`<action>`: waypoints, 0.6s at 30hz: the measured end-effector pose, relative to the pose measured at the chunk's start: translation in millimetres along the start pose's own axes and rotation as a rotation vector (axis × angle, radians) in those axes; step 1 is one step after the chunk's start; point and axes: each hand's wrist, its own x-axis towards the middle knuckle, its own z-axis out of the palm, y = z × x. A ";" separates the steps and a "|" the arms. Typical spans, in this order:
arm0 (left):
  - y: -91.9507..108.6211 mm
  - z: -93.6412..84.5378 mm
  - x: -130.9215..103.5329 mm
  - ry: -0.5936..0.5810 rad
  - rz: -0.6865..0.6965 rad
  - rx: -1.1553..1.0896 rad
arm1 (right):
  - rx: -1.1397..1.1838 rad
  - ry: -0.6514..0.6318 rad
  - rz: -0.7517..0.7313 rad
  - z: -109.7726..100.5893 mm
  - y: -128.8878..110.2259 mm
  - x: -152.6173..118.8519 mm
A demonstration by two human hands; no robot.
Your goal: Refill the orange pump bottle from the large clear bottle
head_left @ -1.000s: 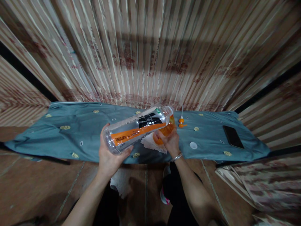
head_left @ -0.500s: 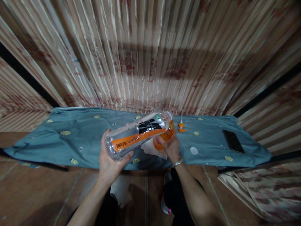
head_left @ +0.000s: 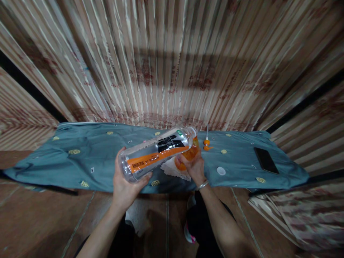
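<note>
My left hand is wrapped round the base of a large clear plastic bottle with a silver, black and orange label. The bottle is tilted, its uncapped neck to the upper right, over the top of a smaller orange bottle. Around that orange bottle my right hand is closed, a bracelet on its wrist. The orange bottle's mouth is hidden behind the clear neck. Beneath it lies a white tissue. An orange pump head with a thin tube rests to the right.
A blue-green cloth with yellow prints covers the narrow table. On its right side are a white round cap and a dark phone. Striped curtains hang behind and at both sides, with black poles slanting at the edges.
Almost nothing differs. Both hands keep their grip, and the clear bottle stays tilted over the orange one; the view has shifted very slightly.
</note>
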 end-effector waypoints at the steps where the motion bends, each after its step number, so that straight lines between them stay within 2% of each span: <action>1: 0.5 0.1 0.2 0.001 0.002 -0.003 | 0.001 -0.005 -0.001 -0.1 -0.2 -0.1; 12: 8.4 5.5 -0.2 0.027 0.026 -0.021 | -0.078 -0.011 0.045 -0.3 -1.4 1.8; 18: 6.2 2.4 0.3 -0.027 0.040 -0.003 | -0.083 -0.032 0.050 -1.2 -1.1 2.2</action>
